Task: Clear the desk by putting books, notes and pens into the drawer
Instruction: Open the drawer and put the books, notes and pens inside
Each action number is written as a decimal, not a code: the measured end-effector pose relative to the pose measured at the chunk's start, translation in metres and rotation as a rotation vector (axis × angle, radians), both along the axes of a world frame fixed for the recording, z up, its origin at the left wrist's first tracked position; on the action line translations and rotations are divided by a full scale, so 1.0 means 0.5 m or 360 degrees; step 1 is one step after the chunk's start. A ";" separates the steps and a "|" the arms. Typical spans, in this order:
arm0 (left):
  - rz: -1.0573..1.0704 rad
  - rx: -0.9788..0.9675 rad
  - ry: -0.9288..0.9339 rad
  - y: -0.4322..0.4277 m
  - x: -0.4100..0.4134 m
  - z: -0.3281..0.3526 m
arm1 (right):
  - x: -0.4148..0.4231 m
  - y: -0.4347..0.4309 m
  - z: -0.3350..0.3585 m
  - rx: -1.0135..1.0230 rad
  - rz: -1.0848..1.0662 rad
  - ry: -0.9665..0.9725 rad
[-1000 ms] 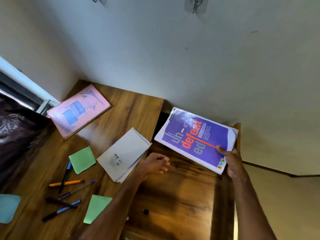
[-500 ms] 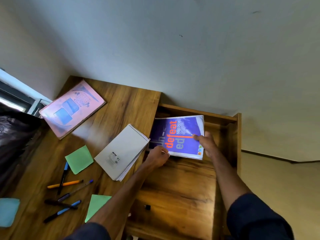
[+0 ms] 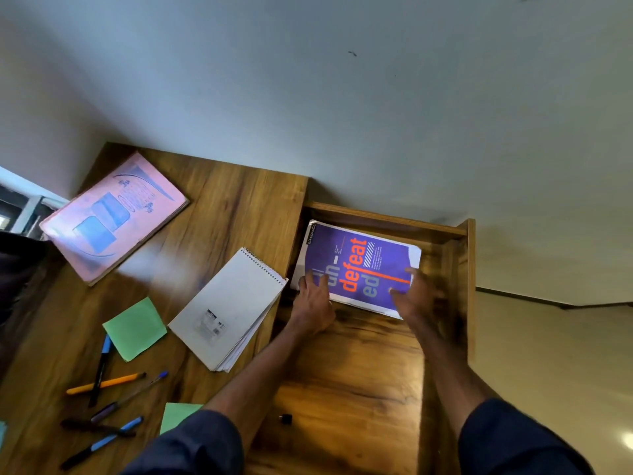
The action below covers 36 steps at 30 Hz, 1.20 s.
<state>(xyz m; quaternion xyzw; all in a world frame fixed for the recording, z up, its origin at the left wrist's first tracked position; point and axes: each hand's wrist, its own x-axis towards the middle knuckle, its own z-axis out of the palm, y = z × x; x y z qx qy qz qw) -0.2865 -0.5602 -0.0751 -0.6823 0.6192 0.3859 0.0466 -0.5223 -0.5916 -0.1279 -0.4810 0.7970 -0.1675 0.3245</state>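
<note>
The purple book point(image 3: 356, 265) lies flat in the open drawer point(image 3: 466, 269), up at its twelve o'clock end, close to the back wall; my left grip point(image 3: 313, 299) rests on the book's seven o'clock corner, fingers laid fairly straight on the cover, curled round nothing; my right grip point(image 3: 421, 296) is over the five o'clock corner, fingers spread, but it is blurred and I cannot tell whether it holds the book or only touches it; a small black thing point(image 3: 285, 419) sits on the drawer floor at seven o'clock from the book, well apart. On the worktop point(image 3: 219, 214), a white pad point(image 3: 226, 310) lies at nine o'clock, just beside the drawer; a pink book point(image 3: 113, 217) lies at ten o'clock of the pad; a green note point(image 3: 135, 329) at eight o'clock; a second green note point(image 3: 176, 416) at six o'clock, partly under my left sleeve point(image 3: 191, 443); pens point(image 3: 106, 383) lie scattered and crossed at seven o'clock.
</note>
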 end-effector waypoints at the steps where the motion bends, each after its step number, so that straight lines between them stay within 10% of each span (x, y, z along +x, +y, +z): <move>1: -0.0101 0.0040 -0.0067 -0.007 -0.001 -0.006 | 0.008 0.017 -0.013 0.0029 0.0187 0.0078; 5: -0.0391 0.0205 -0.0276 -0.004 0.016 -0.058 | 0.035 0.074 -0.054 0.0234 0.0711 0.0360; 17: -0.0382 0.0080 -0.0364 -0.022 0.005 -0.007 | 0.068 0.004 -0.004 0.0075 0.0621 0.0255; 25: 0.0125 -0.0580 0.0098 0.025 0.112 0.152 | 0.306 -0.053 0.196 -0.0570 0.0564 -0.0390; 36: 0.1549 -0.0714 -0.0374 0.175 0.600 0.177 | 0.705 0.003 0.272 -0.0391 0.1389 -0.0252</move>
